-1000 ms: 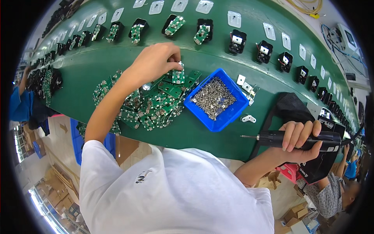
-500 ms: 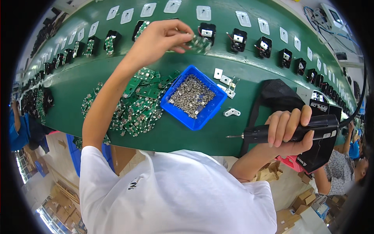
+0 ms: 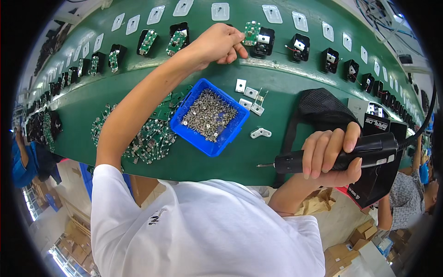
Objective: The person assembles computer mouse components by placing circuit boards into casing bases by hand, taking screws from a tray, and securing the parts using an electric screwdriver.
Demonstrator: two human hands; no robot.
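My left hand [image 3: 223, 45] reaches over the far side of the green table. Its fingertips pinch the left edge of a green circuit board [image 3: 252, 33], which stands beside and partly over an open black housing [image 3: 264, 42]. A pale block shows inside that housing. My right hand [image 3: 331, 153] is wrapped round a black electric screwdriver [image 3: 376, 147], its bit pointing left above the table's near side. Between my arms sits a blue tray [image 3: 192, 144] of small metal screws [image 3: 207, 113]. Left of it lies a heap of green circuit boards [image 3: 150, 141], partly hidden by my left forearm.
White plastic lids [image 3: 220, 11] line up behind the row of black housings. Metal plates [image 3: 250, 93] and a small bracket [image 3: 260, 133] lie right of the tray. Farther right are a black mesh bag [image 3: 323, 108] and a black box [image 3: 376, 177]. Other people work at both sides.
My left hand has moved right with the circuit board, bringing it beside a black housing. The table and its contents have shifted somewhat in view. My right hand still grips the screwdriver.
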